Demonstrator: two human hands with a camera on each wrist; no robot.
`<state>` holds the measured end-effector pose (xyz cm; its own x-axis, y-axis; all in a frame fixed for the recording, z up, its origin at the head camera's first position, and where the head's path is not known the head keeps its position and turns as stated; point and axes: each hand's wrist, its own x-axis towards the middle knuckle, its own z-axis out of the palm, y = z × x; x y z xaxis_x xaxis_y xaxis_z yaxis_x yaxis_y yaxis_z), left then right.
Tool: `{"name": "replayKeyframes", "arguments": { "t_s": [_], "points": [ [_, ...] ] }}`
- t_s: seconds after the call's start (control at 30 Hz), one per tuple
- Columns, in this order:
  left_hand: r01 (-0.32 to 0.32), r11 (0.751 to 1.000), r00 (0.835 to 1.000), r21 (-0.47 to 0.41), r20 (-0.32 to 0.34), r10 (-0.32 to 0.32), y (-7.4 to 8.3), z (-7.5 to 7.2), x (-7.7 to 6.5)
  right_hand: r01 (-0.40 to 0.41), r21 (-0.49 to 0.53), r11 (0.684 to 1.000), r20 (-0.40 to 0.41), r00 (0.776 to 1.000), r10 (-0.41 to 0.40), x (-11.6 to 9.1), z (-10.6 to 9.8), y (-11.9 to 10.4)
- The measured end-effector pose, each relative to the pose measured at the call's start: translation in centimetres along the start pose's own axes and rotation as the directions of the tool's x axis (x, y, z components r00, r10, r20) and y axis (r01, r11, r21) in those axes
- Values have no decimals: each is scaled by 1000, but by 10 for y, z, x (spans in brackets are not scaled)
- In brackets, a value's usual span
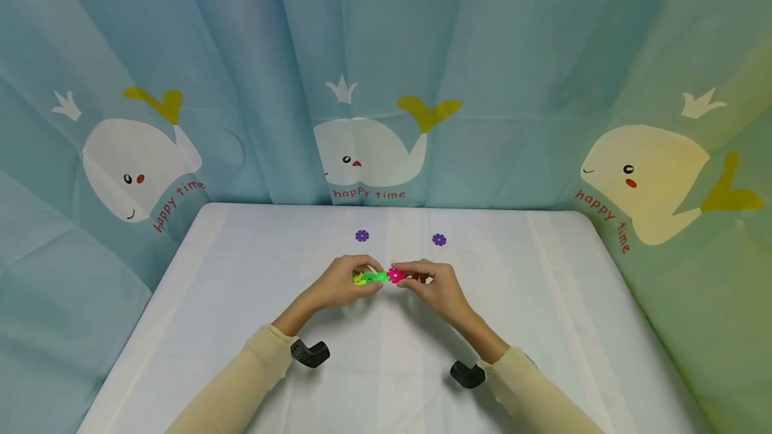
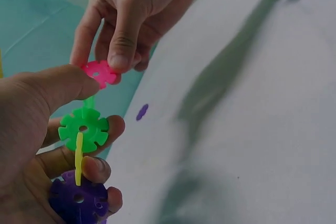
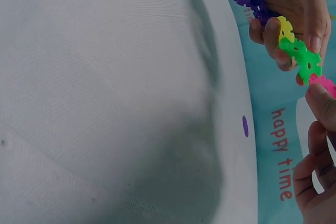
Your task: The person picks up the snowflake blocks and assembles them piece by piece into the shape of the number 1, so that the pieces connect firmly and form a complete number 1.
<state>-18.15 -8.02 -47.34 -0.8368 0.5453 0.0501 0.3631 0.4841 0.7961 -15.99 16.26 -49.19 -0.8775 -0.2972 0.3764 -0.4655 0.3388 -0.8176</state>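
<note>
A chain of notched plastic snowflake discs is held between both hands above the table. In the left wrist view it runs from a purple disc through a yellow disc and a green disc to a pink disc. My left hand grips the chain, its thumb near the joint of green and pink. With thumb and fingertips, my right hand pinches the pink disc. The right wrist view shows green discs linked beside the yellow one.
Two purple discs, one on the left and one on the right, lie on the white-covered table beyond the hands. A blue-green curtain with whale prints hangs behind the table and at both sides.
</note>
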Motion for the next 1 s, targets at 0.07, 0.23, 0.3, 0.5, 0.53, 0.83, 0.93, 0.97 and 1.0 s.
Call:
{"name": "replayKeyframes", "arguments": {
  "t_s": [0.07,0.23,0.3,0.5,0.53,0.83,0.93,0.97,1.0],
  "points": [
    [5,1000,1000,-16,6,-5,-1,0,0,-10,-2,1000,-4,1000,10,0,1,0],
    [23,997,1000,-69,22,-21,-1,0,0,-16,-17,1000,-26,1000,15,1,4,0],
    [29,996,999,-81,26,-27,-1,0,-1,-13,-21,1000,-35,999,12,1,5,0],
    [45,991,999,-125,35,-41,-2,2,0,-3,-24,1000,-49,999,2,1,8,1],
    [50,990,998,-131,35,-45,-2,2,0,-2,-25,1000,-48,999,1,1,8,0],
    [73,983,997,-169,34,-69,-4,5,2,3,-26,1000,-19,1000,-3,1,5,1],
    [87,977,996,-197,41,-81,-6,7,2,32,-49,998,-2,999,-32,1,3,2],
    [91,974,996,-207,43,-84,-6,8,2,40,-52,998,3,999,-40,2,2,2],
    [95,972,995,-215,44,-87,-7,8,2,48,-56,997,8,999,-47,2,2,2]
  ]
}}
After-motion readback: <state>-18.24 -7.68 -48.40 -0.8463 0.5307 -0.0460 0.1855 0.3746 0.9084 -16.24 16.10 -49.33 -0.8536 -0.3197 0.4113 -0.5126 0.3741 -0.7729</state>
